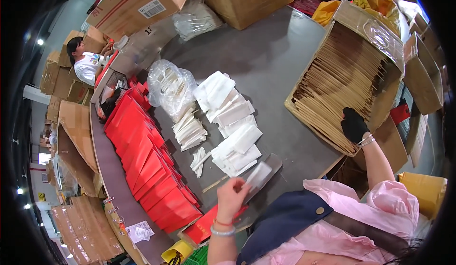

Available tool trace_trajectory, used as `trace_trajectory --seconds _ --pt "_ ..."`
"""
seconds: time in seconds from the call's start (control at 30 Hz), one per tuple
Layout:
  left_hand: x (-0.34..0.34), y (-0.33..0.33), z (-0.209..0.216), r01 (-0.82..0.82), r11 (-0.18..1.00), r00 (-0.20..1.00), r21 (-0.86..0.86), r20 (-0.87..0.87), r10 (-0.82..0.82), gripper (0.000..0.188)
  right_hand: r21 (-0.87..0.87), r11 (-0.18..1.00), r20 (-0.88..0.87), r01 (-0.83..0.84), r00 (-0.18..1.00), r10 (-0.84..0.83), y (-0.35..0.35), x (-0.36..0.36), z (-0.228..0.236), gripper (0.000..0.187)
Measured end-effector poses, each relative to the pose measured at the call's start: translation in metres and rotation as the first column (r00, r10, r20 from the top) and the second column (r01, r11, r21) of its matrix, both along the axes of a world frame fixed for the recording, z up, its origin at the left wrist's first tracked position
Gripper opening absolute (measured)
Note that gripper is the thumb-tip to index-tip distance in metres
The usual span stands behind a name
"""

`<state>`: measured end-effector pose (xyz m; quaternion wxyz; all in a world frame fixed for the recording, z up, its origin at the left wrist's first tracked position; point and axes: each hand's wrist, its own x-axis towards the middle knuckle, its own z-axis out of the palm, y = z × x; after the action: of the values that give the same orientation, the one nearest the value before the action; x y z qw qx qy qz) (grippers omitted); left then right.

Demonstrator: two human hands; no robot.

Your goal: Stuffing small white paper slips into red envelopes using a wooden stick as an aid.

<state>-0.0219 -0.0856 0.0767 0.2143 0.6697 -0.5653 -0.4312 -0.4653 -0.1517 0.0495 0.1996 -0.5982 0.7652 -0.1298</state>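
My bare left hand (232,196), with a red string and a pale bangle at the wrist, pinches a small white translucent packet (259,174). It is blurred, above a clear plastic piece (274,162) near the table's front edge. On the right, my right hand (355,125) wears a black glove with bare fingertips. Its fingers curl down on the near side of thin brown strips (339,70) packed on edge in an open cardboard box (304,70); what they hold is hidden. White packets (237,146) lie in overlapping piles beyond my left hand.
Red envelope-like pieces (147,165) overlap in a long row on the left. Narrow white strips (189,130) lie beside a clear plastic bag (171,87). Cardboard boxes (247,4) stand along the far edge. A person (86,63) is at the far left.
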Motion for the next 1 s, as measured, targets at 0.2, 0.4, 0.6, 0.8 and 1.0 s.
trace_trajectory --seconds 0.2,0.4,0.6,0.8,1.0 --pt "-0.002 0.039 -0.023 0.168 0.907 0.913 -0.386 0.409 0.005 0.025 -0.02 1.0 -0.085 -0.021 0.996 0.019 0.012 -0.022 -0.024 0.037" --pt "0.006 0.05 -0.023 0.18 0.891 0.882 -0.418 0.469 0.042 0.023 -0.431 0.9 -0.033 0.066 0.995 -0.089 -0.004 0.002 0.002 0.028" --pt "0.014 0.061 -0.012 0.12 0.921 0.89 -0.37 0.451 0.064 0.048 -0.256 0.674 0.13 -0.693 0.666 0.734 0.0 0.138 0.011 0.024" --pt "0.025 0.078 -0.026 0.164 0.923 0.904 -0.348 0.428 0.001 0.073 -0.165 0.399 -0.037 -0.902 0.409 0.912 0.009 0.199 -0.034 0.022" --pt "0.009 0.062 -0.027 0.148 0.927 0.872 -0.343 0.489 0.041 0.07 -0.313 0.572 0.157 -0.758 0.553 0.818 -0.002 0.211 -0.058 0.006"
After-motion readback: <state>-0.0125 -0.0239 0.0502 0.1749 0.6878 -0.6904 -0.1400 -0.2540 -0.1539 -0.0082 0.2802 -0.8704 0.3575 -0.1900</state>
